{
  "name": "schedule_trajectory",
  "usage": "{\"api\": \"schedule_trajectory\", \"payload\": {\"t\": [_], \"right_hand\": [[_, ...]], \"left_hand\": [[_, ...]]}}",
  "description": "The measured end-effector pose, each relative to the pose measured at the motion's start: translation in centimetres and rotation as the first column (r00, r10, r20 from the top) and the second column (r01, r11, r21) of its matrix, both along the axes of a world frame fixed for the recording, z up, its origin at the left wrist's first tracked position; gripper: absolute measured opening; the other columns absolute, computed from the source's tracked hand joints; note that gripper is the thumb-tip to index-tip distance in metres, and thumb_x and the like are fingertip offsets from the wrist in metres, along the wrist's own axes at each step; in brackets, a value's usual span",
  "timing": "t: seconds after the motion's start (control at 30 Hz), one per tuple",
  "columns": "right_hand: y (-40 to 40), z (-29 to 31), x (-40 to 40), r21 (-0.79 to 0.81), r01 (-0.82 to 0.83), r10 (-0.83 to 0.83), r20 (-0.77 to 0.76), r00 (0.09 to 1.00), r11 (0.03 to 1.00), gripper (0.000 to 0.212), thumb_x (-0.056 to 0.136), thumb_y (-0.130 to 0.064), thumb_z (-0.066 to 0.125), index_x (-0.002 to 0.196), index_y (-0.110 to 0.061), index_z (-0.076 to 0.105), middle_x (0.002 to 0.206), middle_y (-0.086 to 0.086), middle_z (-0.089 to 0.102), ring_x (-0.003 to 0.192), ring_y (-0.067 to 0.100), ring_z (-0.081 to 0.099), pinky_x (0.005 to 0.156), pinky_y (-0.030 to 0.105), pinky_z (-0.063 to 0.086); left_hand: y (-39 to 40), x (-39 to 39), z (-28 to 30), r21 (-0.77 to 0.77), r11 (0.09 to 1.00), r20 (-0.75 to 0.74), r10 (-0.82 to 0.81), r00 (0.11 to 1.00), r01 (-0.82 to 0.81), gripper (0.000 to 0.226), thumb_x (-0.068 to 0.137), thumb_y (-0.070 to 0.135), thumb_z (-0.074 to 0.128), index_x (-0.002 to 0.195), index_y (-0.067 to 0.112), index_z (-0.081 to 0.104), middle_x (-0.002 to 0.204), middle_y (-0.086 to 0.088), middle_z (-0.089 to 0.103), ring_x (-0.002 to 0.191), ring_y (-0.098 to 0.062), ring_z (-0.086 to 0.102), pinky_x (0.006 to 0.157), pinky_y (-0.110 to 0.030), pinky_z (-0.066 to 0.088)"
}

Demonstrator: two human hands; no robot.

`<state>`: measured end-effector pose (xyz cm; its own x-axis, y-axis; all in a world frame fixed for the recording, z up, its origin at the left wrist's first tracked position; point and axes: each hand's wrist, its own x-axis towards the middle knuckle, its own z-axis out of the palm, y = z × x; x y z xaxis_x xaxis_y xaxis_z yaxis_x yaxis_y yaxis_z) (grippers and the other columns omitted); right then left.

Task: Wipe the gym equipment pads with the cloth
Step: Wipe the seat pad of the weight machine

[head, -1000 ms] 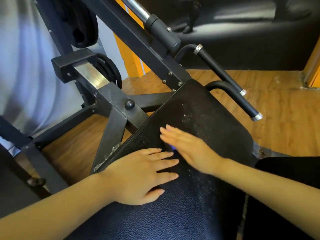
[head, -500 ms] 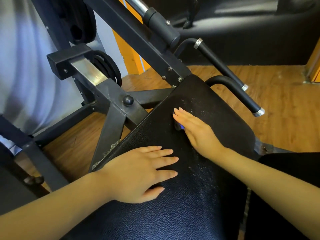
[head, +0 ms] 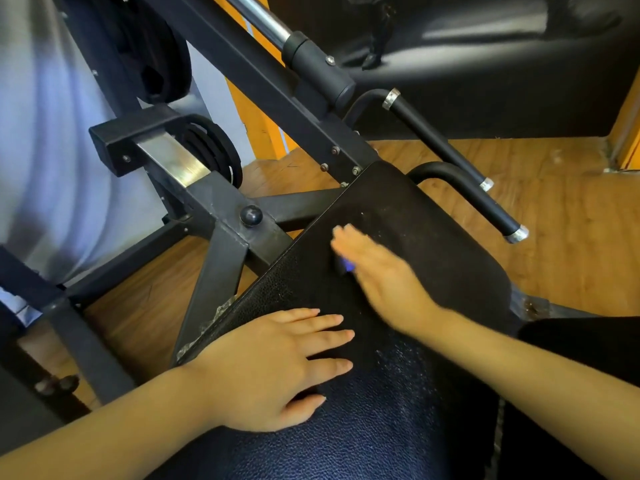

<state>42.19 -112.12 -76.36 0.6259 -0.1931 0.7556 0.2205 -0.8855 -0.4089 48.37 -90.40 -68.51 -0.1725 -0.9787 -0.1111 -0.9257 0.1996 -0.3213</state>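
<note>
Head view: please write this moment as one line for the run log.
left hand: flat on pad | right hand: blurred, pressing cloth on pad | cloth: mostly hidden

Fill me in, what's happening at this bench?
A person is wiping a black padded seat. The right hand lies flat and motion-blurred on the pad, with only a sliver of blue cloth showing under the palm. The left hand rests flat nearer the camera, bracing. White specks dot the pad.
</note>
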Motion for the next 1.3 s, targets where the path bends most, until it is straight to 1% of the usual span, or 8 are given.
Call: {"api": "schedule_trajectory", "payload": {"t": [0.1,0.33,0.57,0.77,0.93,1.1,1.17,1.3], "right_hand": [[0.5,-0.4,0.0,-0.137,-0.202,0.184,-0.133,0.974,0.97,0.053,0.089,0.012,0.044,0.14,-0.003,0.043,0.15,0.009,0.036,0.143,0.019,0.025,0.119,0.024,0.014],[-6.2,1.7,3.0,0.221,0.231,-0.191,-0.189,0.963,0.947,0.047,0.098,-0.001,0.043,0.144,-0.012,0.039,0.154,0.001,0.031,0.141,0.006,0.017,0.119,0.027,0.013],[-3.2,2.7,4.5,0.068,-0.04,0.046,-0.094,0.994,0.997,0.052,0.093,0.01,0.043,0.143,-0.006,0.039,0.152,0.006,0.034,0.14,0.009,0.018,0.114,0.012,0.007],[-7.6,3.9,7.3,0.315,0.204,-0.179,-0.107,0.978,0.927,0.046,0.096,0.006,0.043,0.14,-0.005,0.044,0.15,0.009,0.038,0.143,0.022,0.026,0.118,0.041,0.021],[-2.2,3.6,6.1,0.034,-0.056,0.058,-0.082,0.995,0.998,0.051,0.09,0.012,0.044,0.138,-0.003,0.045,0.147,0.013,0.042,0.14,0.023,0.031,0.117,0.029,0.019],[-8.1,4.0,7.0,0.273,0.169,-0.135,-0.141,0.981,0.947,0.045,0.098,0.002,0.042,0.142,-0.007,0.041,0.151,0.008,0.035,0.144,0.02,0.025,0.118,0.034,0.019],[-6.9,4.1,7.1,0.249,0.179,-0.15,-0.13,0.98,0.952,0.046,0.097,0.003,0.041,0.142,-0.007,0.042,0.151,0.009,0.036,0.143,0.022,0.026,0.118,0.033,0.019],[-2.1,3.4,5.4,-0.038,-0.137,0.131,-0.123,0.984,0.99,0.051,0.09,0.011,0.044,0.138,-0.004,0.047,0.147,0.012,0.042,0.141,0.022,0.03,0.115,0.023,0.016]], "left_hand": [[-0.4,0.6,0.2,0.062,0.998,0.133,-0.04,0.99,0.032,0.048,0.093,0.055,0.041,0.135,0.035,0.054,0.148,0.003,0.045,0.14,-0.018,0.037,0.116,-0.038,0.03],[-2.9,1.8,1.2,0.124,0.992,0.127,-0.053,0.99,0.037,0.052,0.102,0.057,0.024,0.146,0.034,0.04,0.156,-0.001,0.032,0.147,-0.019,0.02,0.116,-0.038,0.01],[-5.7,2.5,1.0,0.08,0.996,0.237,-0.052,0.97,0.034,0.055,0.099,0.06,0.027,0.146,0.034,0.039,0.155,-0.004,0.034,0.144,-0.021,0.028,0.115,-0.042,0.019],[-5.9,2.8,1.1,0.073,0.994,0.258,-0.094,0.961,0.077,0.054,0.098,0.061,0.029,0.144,0.036,0.042,0.153,-0.002,0.037,0.143,-0.021,0.03,0.112,-0.04,0.021],[-6.0,2.9,1.0,0.06,0.995,0.264,-0.097,0.96,0.084,0.053,0.098,0.062,0.029,0.144,0.038,0.042,0.152,-0.001,0.039,0.142,-0.019,0.033,0.112,-0.04,0.025],[-6.0,2.8,0.9,0.06,0.995,0.242,-0.088,0.966,0.076,0.053,0.099,0.061,0.029,0.144,0.037,0.041,0.154,-0.002,0.035,0.144,-0.02,0.028,0.12,-0.04,0.016],[-5.9,2.8,0.8,0.054,0.996,0.243,-0.084,0.966,0.073,0.053,0.099,0.061,0.029,0.144,0.038,0.041,0.154,-0.002,0.036,0.144,-0.02,0.028,0.12,-0.04,0.017],[-5.9,2.7,1.0,0.044,0.997,0.226,-0.078,0.971,0.07,0.052,0.099,0.061,0.029,0.143,0.038,0.043,0.152,-0.002,0.039,0.142,-0.019,0.032,0.112,-0.037,0.016]]}}
